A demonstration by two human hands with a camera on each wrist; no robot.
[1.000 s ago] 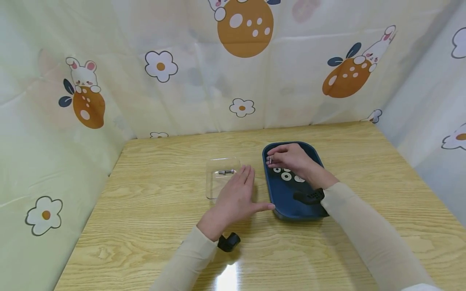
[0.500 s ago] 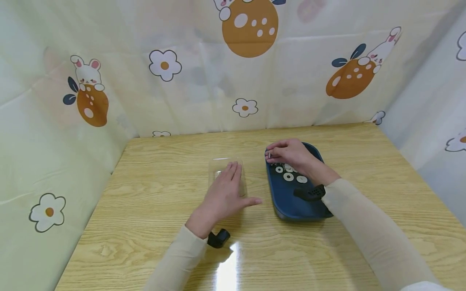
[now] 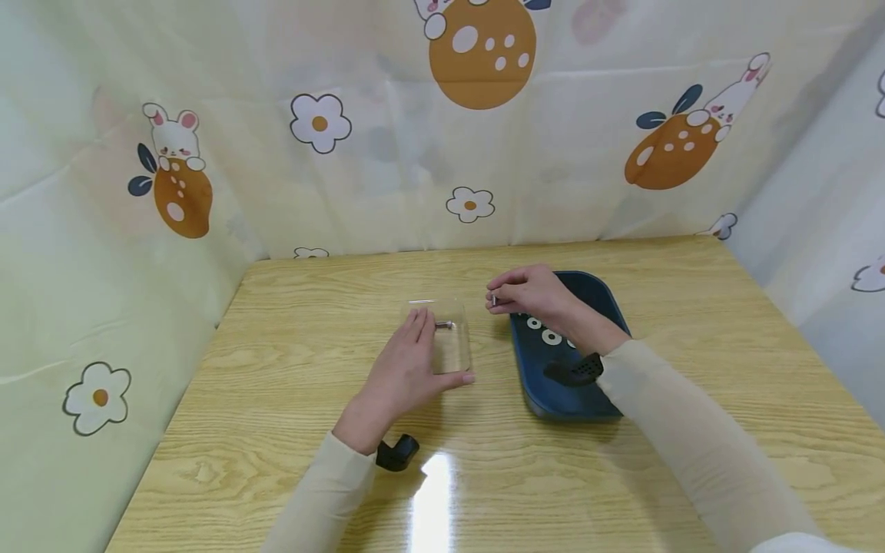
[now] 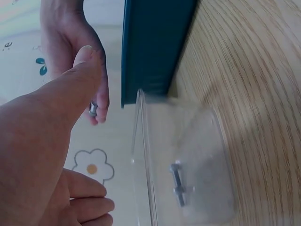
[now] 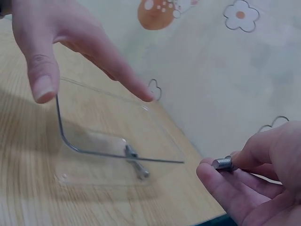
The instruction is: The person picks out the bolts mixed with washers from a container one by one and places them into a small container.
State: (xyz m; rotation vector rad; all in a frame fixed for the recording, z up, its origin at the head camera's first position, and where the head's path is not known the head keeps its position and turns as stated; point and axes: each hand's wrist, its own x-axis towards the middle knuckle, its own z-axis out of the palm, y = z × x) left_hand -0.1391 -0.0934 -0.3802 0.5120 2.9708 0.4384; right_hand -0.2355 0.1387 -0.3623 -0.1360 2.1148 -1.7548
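Observation:
My right hand (image 3: 539, 298) pinches a short threaded metal bolt (image 5: 223, 164) between thumb and fingers, just past the left rim of the dark blue tray (image 3: 568, 405). A clear plastic box (image 3: 452, 359) stands to the tray's left. Inside it, two bolts (image 4: 178, 184) lie end to end on the bottom. My left hand (image 3: 401, 372) is over the left side of this box, its fingers straight and the thumb spread out to the right. In the head view that hand covers part of the box and of the bolts.
Several pale round washers (image 3: 551, 337) lie in the blue tray under my right forearm. Both containers stand on a wood-grain table (image 3: 276, 369). A patterned curtain (image 3: 387, 177) hangs behind the table and along its sides.
My right hand has come left out of the tray with the bolt. The left hand has slid left, from between the box and the tray to the box's left side.

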